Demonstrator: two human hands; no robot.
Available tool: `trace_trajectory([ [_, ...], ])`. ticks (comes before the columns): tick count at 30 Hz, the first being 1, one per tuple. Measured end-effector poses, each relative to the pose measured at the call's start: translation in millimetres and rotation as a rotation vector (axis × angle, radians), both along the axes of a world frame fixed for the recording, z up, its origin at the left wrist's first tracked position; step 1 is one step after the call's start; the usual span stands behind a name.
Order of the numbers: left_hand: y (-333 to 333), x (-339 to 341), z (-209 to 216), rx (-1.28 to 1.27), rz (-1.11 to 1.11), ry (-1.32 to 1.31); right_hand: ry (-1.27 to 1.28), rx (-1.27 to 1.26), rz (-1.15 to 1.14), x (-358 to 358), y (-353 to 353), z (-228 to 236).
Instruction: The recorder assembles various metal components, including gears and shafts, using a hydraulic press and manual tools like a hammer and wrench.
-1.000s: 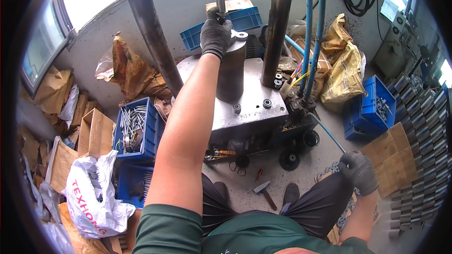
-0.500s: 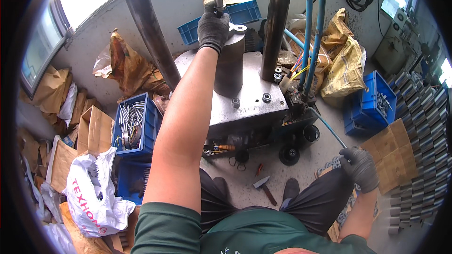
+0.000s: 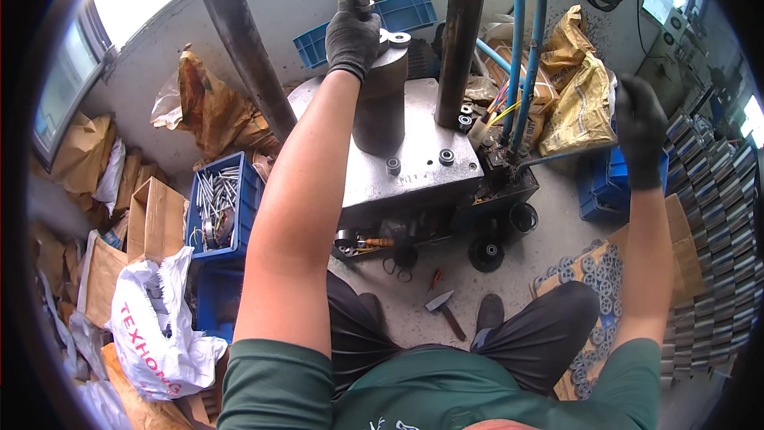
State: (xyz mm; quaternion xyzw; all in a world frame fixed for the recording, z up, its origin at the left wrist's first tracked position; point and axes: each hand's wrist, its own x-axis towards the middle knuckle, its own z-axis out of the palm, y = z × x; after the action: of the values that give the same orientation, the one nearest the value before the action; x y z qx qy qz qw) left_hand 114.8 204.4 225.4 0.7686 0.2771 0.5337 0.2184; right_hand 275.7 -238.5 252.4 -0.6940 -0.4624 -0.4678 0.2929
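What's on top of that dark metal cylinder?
On the dark metal cylinder, a shiny metal ring shows at the right; the gloved left hand covers the left side, so anything beneath it is hidden.

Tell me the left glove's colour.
The left glove is dark grey; the head view shows it best.

Left arm (image 3: 296, 215), bare-forearmed, stretches forward to a dark-gloved left hand (image 3: 352, 38), curled inward; right arm (image 3: 646, 259), bent at the elbow, stands raised, its dark-gloved right hand (image 3: 641, 123) blurred.
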Motion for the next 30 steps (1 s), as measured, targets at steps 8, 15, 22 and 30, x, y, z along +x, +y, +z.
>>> trace_trajectory([
  [8, -17.6, -6.5, 4.5, -0.226, -0.242, -0.127, 0.006, -0.292, 0.047, -6.4, -15.4, -6.9],
  [15, 3.8, -4.0, -1.7, -0.372, -0.389, -0.462, 0.695, -0.900, 0.086, -127.7, -115.5, -72.7],
  [22, 30.6, -1.4, -7.4, -0.268, -0.466, -0.345, 0.732, -0.892, -0.013, -149.2, -118.4, -92.0],
  [30, 29.8, -2.9, -6.7, -0.434, -0.568, -0.374, 0.855, -0.649, 0.061, -130.8, -103.1, -67.0],
])
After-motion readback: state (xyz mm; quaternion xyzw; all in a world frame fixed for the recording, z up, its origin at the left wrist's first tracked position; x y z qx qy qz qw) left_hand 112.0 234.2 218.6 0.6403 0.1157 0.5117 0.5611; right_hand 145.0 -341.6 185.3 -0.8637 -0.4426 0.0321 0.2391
